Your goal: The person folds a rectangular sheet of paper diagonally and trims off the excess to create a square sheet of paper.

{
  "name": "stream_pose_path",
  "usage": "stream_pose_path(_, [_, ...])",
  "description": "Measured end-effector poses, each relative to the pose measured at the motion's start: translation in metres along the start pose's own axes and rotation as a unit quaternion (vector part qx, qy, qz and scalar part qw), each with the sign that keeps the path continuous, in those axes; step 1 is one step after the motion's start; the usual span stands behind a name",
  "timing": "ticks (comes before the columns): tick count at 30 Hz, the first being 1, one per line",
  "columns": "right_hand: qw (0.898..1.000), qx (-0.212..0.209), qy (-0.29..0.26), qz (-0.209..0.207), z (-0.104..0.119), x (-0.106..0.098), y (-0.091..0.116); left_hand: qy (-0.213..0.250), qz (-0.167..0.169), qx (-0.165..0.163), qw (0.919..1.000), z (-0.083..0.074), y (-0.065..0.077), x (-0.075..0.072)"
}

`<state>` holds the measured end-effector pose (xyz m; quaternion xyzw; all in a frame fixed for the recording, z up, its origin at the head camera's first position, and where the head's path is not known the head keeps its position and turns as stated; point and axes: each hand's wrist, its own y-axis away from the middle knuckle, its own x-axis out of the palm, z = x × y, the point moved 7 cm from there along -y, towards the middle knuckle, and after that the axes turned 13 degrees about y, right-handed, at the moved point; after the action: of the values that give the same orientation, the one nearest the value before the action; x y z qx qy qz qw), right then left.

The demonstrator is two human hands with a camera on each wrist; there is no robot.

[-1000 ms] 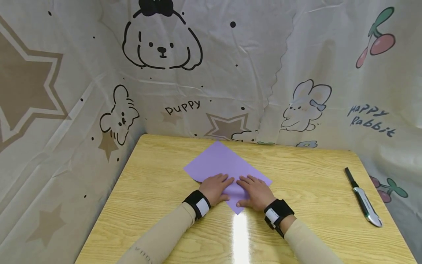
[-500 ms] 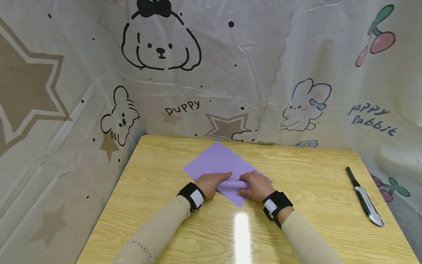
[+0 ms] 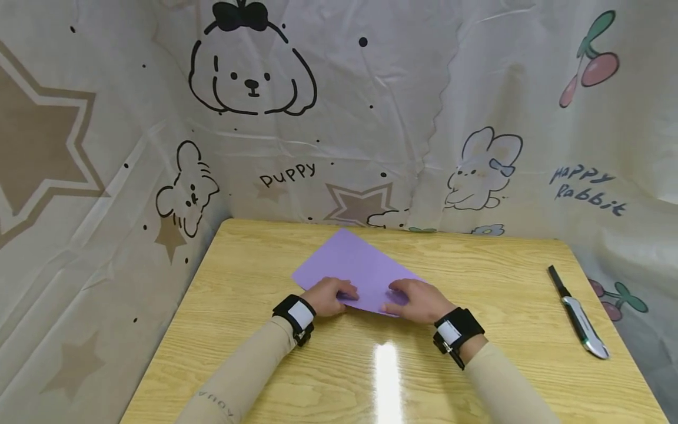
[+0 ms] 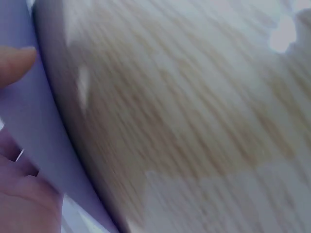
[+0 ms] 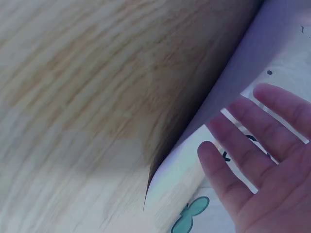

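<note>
A sheet of purple paper (image 3: 360, 265) lies on the wooden table in the head view, its far corner pointing to the back wall. Its near side now runs as a bent edge between the two hands. My left hand (image 3: 325, 296) pinches that edge; in the left wrist view the thumb (image 4: 17, 65) lies on one face of the paper (image 4: 43, 131), with the other fingers behind it. On the right, my right hand (image 3: 424, 301) touches the paper near its right corner. The right wrist view shows its fingers (image 5: 238, 141) spread and straight beside the paper's curved edge; the thumb is not clearly seen.
A utility knife (image 3: 580, 321) with a dark blade lies at the table's right side. The wooden table (image 3: 254, 377) shows a bright light reflection near the front. Printed cloth walls (image 3: 339, 118) stand behind and at the sides.
The paper's near corner, which pointed toward the front, has been turned up and is out of sight. The left hand went from lying flat to pinching; the right hand shifted slightly right.
</note>
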<state>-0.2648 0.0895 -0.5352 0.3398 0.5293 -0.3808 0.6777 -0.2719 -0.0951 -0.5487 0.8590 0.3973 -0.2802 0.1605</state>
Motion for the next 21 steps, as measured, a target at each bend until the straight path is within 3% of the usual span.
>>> stream_pose_path(4, [0.997,-0.005,-0.051,-0.05,-0.004,-0.011,0.006,0.028,-0.016,0.012,0.9994,0.0,-0.001,-0.004])
stream_pose_path(8, [0.991,-0.014,-0.09,-0.103,-0.01,-0.022,0.009,0.022,-0.055,-0.007,0.9982,0.002,-0.003,-0.01])
stream_pose_path(14, [0.992,0.055,-0.069,-0.09,-0.021,-0.021,0.008,0.024,-0.147,0.008,0.9889,-0.001,-0.003,-0.023])
stream_pose_path(17, [0.991,0.075,-0.061,-0.09,-0.024,-0.018,0.006,0.038,-0.159,0.009,0.9865,-0.002,-0.004,-0.026])
stream_pose_path(21, [0.989,0.082,-0.073,-0.098,-0.027,-0.013,0.002,0.023,-0.169,-0.012,0.9853,-0.001,-0.003,-0.028])
